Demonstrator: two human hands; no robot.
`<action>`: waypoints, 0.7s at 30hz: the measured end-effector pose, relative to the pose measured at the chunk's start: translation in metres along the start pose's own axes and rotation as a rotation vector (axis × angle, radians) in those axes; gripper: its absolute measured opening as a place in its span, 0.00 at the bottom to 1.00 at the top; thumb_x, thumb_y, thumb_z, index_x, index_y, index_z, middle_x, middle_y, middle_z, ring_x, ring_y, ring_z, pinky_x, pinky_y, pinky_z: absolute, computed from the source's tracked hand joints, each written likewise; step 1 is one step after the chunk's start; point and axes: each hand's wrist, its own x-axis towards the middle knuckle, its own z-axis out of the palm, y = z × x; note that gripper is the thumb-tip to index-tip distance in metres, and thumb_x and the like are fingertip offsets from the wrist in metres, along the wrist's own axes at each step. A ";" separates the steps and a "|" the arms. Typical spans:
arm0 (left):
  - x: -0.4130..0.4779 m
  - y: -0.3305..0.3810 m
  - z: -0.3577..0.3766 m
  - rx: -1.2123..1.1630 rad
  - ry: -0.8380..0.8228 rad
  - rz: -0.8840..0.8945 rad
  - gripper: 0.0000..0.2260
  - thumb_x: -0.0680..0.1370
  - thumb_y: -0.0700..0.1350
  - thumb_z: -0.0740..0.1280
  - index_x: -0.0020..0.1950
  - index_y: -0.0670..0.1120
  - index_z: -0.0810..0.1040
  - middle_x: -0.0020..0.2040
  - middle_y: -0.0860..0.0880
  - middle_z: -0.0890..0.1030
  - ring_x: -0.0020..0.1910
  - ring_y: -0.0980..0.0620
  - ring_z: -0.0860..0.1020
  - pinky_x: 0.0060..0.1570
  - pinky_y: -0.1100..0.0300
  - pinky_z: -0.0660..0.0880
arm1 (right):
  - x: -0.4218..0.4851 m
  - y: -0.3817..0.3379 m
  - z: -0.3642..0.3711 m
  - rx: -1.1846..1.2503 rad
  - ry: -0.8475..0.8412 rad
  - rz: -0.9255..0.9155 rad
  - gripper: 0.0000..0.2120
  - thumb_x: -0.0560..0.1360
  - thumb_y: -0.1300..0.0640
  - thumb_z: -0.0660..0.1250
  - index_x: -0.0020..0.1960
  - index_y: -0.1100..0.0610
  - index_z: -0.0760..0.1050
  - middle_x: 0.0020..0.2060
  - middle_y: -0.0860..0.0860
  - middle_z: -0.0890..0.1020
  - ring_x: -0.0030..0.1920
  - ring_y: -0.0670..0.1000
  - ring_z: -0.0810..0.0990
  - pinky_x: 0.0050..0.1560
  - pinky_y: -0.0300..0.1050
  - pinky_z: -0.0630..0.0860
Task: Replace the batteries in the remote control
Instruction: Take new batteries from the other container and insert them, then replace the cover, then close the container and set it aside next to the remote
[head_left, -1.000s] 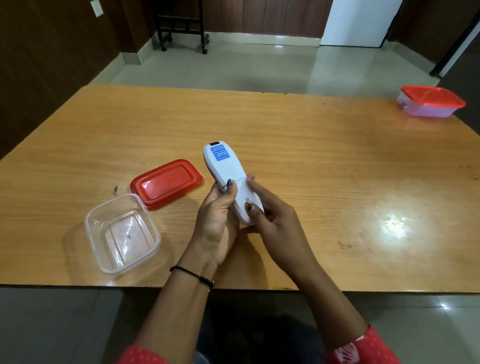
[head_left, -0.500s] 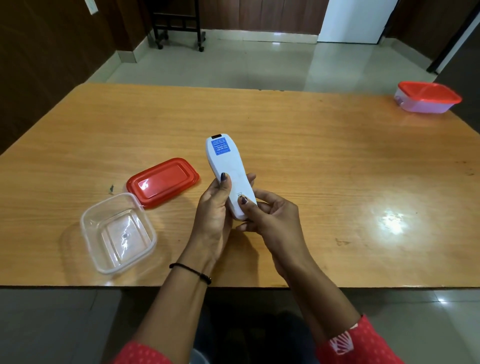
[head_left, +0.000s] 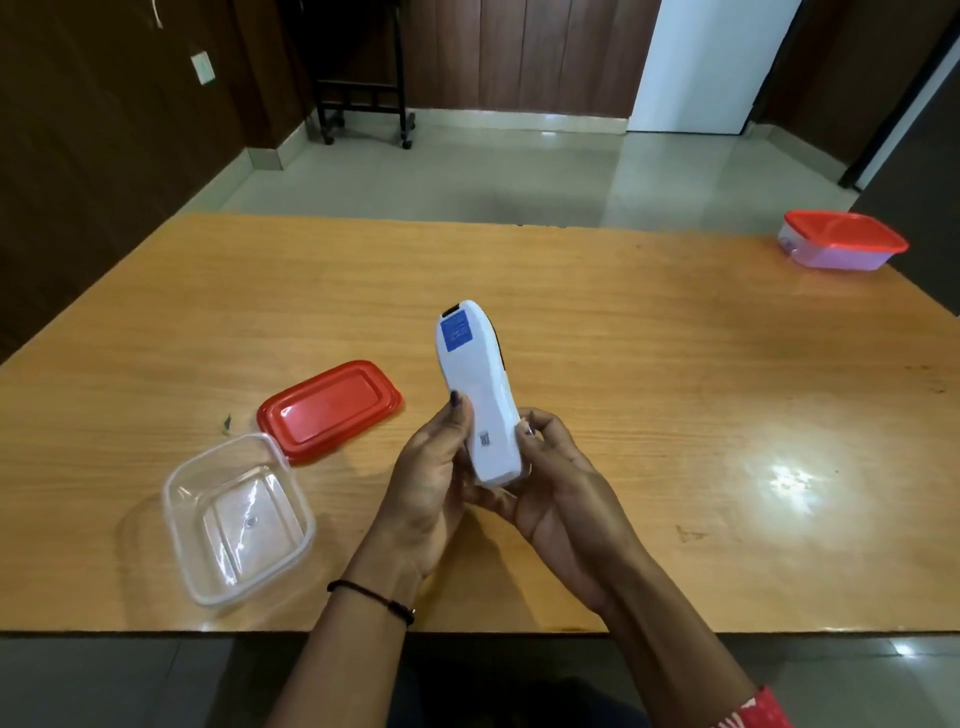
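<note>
Evidently little is done yet: the white remote control is held above the wooden table, back up, cover seemingly closed, left hand and right hand wrapped round its near end. No batteries show; the clear container looks empty.

The remote control is held above the table, between the left hand and right hand. Left of the hands, an open container sits on the table with its lid just behind it, apparently touching. A closed container rests at the far right corner.
</note>
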 end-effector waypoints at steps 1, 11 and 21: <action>0.002 -0.002 0.002 0.077 0.039 0.020 0.15 0.79 0.49 0.61 0.63 0.46 0.76 0.44 0.50 0.83 0.40 0.53 0.81 0.31 0.63 0.77 | 0.000 0.001 0.000 0.030 -0.014 -0.017 0.12 0.75 0.59 0.63 0.57 0.55 0.68 0.55 0.61 0.80 0.50 0.57 0.78 0.50 0.54 0.77; 0.010 -0.025 0.047 0.191 -0.063 -0.023 0.19 0.81 0.43 0.58 0.72 0.43 0.66 0.65 0.49 0.76 0.59 0.59 0.77 0.63 0.62 0.72 | 0.022 -0.004 -0.048 -0.931 0.701 -0.437 0.18 0.72 0.48 0.68 0.59 0.42 0.68 0.51 0.47 0.80 0.51 0.48 0.78 0.46 0.47 0.78; 0.017 -0.032 0.052 0.174 -0.007 -0.093 0.19 0.81 0.42 0.58 0.73 0.43 0.64 0.54 0.53 0.80 0.49 0.64 0.80 0.50 0.71 0.75 | 0.042 -0.003 -0.066 -1.324 0.875 -0.431 0.27 0.70 0.51 0.70 0.65 0.53 0.66 0.52 0.54 0.79 0.53 0.55 0.70 0.55 0.52 0.69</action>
